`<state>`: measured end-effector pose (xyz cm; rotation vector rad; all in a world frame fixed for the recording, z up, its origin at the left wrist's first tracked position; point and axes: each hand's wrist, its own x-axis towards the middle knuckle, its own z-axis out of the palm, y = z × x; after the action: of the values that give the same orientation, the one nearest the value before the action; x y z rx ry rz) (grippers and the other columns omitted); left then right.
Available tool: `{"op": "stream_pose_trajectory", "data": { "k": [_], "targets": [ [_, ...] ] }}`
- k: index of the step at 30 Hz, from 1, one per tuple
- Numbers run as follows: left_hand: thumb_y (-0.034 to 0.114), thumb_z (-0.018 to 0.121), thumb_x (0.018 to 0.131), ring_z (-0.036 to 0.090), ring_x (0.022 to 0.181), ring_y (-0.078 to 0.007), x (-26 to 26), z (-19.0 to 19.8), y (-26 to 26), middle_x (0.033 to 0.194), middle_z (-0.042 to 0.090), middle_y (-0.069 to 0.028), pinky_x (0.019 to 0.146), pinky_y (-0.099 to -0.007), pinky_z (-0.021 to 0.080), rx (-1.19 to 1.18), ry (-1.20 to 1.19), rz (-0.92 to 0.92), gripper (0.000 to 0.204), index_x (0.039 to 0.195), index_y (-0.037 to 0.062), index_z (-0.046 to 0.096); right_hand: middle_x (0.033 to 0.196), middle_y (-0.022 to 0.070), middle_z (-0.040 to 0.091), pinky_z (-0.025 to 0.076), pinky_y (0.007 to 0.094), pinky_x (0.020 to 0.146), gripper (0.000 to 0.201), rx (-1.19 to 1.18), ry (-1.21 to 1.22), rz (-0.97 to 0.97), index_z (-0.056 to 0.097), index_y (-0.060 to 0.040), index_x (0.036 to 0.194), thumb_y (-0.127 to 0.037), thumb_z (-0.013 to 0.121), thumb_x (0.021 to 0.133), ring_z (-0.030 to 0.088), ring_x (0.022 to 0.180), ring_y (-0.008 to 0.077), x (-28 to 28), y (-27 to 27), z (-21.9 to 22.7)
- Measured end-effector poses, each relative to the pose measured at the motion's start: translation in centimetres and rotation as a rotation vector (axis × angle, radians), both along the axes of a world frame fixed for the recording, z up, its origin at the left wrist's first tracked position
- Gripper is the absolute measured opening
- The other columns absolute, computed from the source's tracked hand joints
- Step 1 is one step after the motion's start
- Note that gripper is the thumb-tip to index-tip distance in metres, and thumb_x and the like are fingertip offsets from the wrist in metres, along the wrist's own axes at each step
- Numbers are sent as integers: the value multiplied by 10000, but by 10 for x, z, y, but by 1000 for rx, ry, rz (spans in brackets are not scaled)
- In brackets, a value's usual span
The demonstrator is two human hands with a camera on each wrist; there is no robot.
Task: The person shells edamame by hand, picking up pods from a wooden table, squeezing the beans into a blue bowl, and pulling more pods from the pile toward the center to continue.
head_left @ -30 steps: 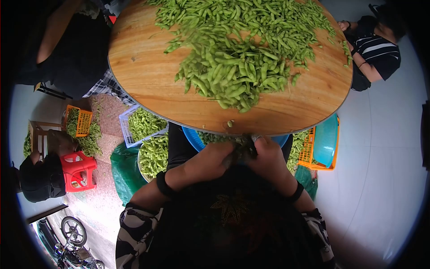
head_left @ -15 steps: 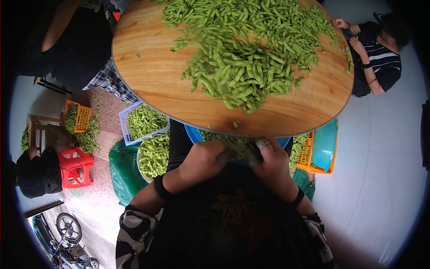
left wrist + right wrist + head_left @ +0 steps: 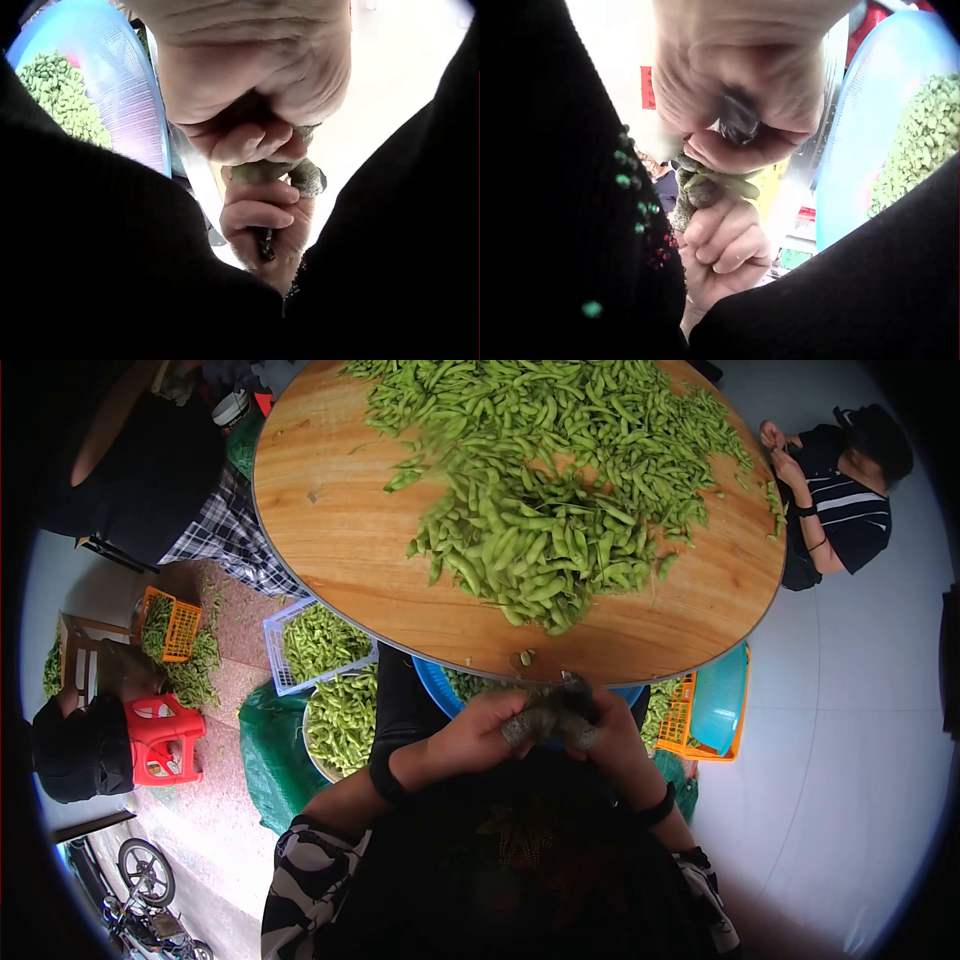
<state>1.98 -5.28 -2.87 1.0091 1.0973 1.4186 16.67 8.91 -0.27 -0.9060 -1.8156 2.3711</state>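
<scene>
In front of the person's body, just below the table edge, the left hand point(image 3: 480, 730) and right hand point(image 3: 615, 735) meet with fingers curled. Between their fingertips is a green edamame pod point(image 3: 259, 171), which both hands pinch; the right wrist view shows the pod point(image 3: 735, 184) partly covered by fingers. Grey speckled coverings point(image 3: 307, 178) wrap the thumbs. Something dark and shiny point(image 3: 739, 120) sits inside the curl of the right hand. Under the hands stands a blue perforated basin point(image 3: 832, 172) holding shelled green beans point(image 3: 919, 142).
A round wooden table point(image 3: 330, 550) bears a big heap of edamame pods point(image 3: 540, 540). On the left are a lilac crate point(image 3: 283, 660), a green sack point(image 3: 265, 750) and a red stool point(image 3: 165, 740). An orange crate point(image 3: 735, 750) stands right. Other people sit around.
The hands were slightly apart half a second ago and are now together at the pod. The person across on the right has raised their hands. The head view has shifted a little.
</scene>
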Motion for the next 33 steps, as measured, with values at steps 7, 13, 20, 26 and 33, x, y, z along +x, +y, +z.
{"op": "stream_pose_trajectory", "data": {
  "k": [7,13,20,26,33],
  "targets": [
    [87,551,921,603,620,-176,-25,12,-48,729,609,-89,577,-293,473,-166,343,292,96,925,16,615,818,103,628,501,311,616,268,1074,210,109,611,-9,983,-84,708,745,638,691,252,-10,-7,-15],
    [143,709,809,632,666,-323,-74,18,-112,741,639,-139,591,-379,500,-659,1169,755,175,888,15,618,998,170,608,509,406,685,363,1058,162,144,599,0,1054,-78,696,714,616,812,370,-28,-8,-4],
    [130,706,782,602,701,-350,-82,25,-39,774,595,-149,627,-424,497,-231,1198,935,133,838,31,637,994,137,607,522,408,628,379,1458,131,163,611,-53,1075,-89,691,706,625,766,328,-50,-10,-24],
    [270,722,726,604,784,-363,-80,13,37,834,590,-158,667,-443,507,-331,1289,981,285,766,22,588,1016,117,623,535,369,588,277,1412,172,272,641,-40,977,-115,702,717,652,745,290,-23,-16,-13],
    [18,716,688,579,762,-327,-80,1,35,821,582,-132,666,-373,490,7,916,1078,230,898,18,622,1012,181,634,531,359,708,265,1116,133,192,628,8,1023,-99,693,790,649,866,355,-12,-11,-13]
  ]
}}
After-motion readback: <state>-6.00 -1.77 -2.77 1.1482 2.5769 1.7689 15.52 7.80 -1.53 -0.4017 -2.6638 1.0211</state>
